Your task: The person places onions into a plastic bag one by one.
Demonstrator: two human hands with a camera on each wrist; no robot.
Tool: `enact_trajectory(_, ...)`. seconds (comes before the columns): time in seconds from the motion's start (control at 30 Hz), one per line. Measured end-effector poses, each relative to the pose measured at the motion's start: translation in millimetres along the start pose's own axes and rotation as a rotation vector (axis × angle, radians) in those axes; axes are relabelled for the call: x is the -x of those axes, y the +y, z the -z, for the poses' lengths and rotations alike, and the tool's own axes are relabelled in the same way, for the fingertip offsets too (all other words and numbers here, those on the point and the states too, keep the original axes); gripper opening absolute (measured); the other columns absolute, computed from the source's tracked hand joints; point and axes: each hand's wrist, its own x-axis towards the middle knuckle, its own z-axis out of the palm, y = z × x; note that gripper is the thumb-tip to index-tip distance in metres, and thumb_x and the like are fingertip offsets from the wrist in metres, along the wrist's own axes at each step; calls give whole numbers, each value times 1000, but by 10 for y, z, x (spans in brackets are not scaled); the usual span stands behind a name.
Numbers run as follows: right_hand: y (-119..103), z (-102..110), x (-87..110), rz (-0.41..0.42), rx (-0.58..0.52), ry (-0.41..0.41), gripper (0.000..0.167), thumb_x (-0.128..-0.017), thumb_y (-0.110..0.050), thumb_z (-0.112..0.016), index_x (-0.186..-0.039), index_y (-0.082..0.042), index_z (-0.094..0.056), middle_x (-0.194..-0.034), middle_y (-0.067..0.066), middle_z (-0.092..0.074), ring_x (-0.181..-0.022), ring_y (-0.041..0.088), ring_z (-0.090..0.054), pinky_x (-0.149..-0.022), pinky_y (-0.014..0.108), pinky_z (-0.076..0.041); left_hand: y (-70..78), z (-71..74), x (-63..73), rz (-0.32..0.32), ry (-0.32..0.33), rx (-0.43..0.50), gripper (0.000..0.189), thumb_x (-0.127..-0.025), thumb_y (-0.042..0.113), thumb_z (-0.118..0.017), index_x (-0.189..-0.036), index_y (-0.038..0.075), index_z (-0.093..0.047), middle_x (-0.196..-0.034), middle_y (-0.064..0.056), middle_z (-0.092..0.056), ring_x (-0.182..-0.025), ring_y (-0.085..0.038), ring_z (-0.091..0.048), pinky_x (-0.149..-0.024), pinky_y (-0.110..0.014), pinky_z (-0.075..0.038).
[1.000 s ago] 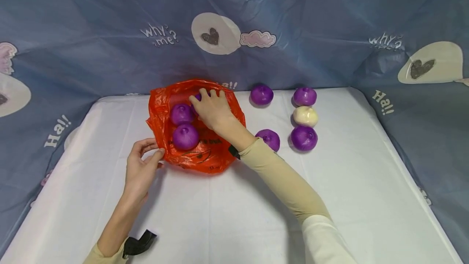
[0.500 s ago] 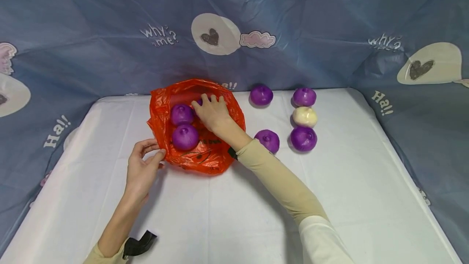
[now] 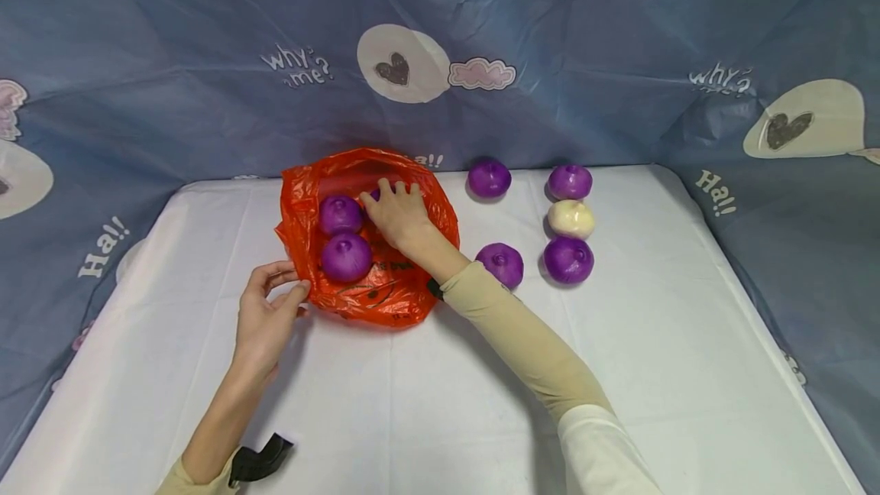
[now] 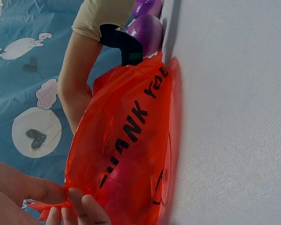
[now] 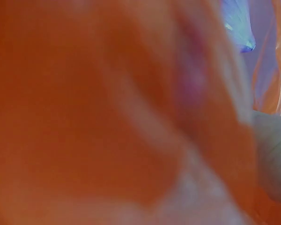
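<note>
A red plastic bag (image 3: 385, 308) lies on the table with its mouth spread open. Inside it, two purple onions (image 3: 347, 257) sit side by side on the left. My right hand (image 3: 402, 218) reaches into the bag, fingers curved over another purple onion (image 3: 375, 194) that is mostly hidden beneath them. At the bag's near left edge, my left hand (image 3: 264, 319) pinches the plastic between thumb and fingers. The left wrist view shows that pinch on the bag's rim (image 4: 72, 178) close up. Blurred red plastic (image 5: 84, 117) fills most of the right wrist view.
Right of the bag stand two purple onions, one at the back (image 3: 489, 179) and one (image 3: 500, 265) beside my right sleeve. Further right, a pale peeled onion (image 3: 571, 218) sits between two purple ones (image 3: 568, 260). A blue printed cloth (image 3: 591, 59) rises behind the white table (image 3: 440, 403).
My right hand has come down slightly toward me inside the bag, its fingers still over the onion. The left hand keeps its pinch on the bag edge.
</note>
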Motion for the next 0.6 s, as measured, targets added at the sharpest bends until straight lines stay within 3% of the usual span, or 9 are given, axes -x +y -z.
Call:
enact_trajectory(0.2, -19, -22, 1, 8, -12, -24, 53, -116, -18, -46, -166, -33, -36, -162, 13, -44, -145, 37, -52, -124, 56, -45, -13, 14, 4, 4, -16, -11, 40, -107, 10, -61, -144, 7, -46, -124, -1, -50, -75, 1, -67, -69, -17, -59)
enact_trajectory(0.37, -13, 10, 66, 20, -53, -7, 62, -109, -36, -64, -164, -33, -36, -162, 14, -44, -146, 37, -51, -124, 55, -46, 6, 41, 36, -1, -11, -9, 34, -107, 10, -61, -138, 11, -48, -123, 1, -51, -77, 0, -68, -70, -18, -60)
enact_trajectory(0.47, 18, 84, 140, 24, -83, 10, 70, -103, -44, -72, -163, -31, -39, -165, 14, -42, -148, 37, -49, -124, 55, -44, 0, 57, 36, -6, -7, 2, 33, -107, 9, -61, -137, 11, -49, -123, 1, -52, -76, 1, -69, -70, -18, -60)
enact_trajectory(0.6, 93, 273, 283, 12, -120, 10, 70, -102, -46, -72, -162, -30, -40, -168, 14, -38, -152, 38, -45, -127, 57, -41, 0, 64, 12, -15, -4, 18, 32, -106, 8, -61, -136, 12, -49, -122, 2, -51, -74, 0, -68, -69, -17, -60)
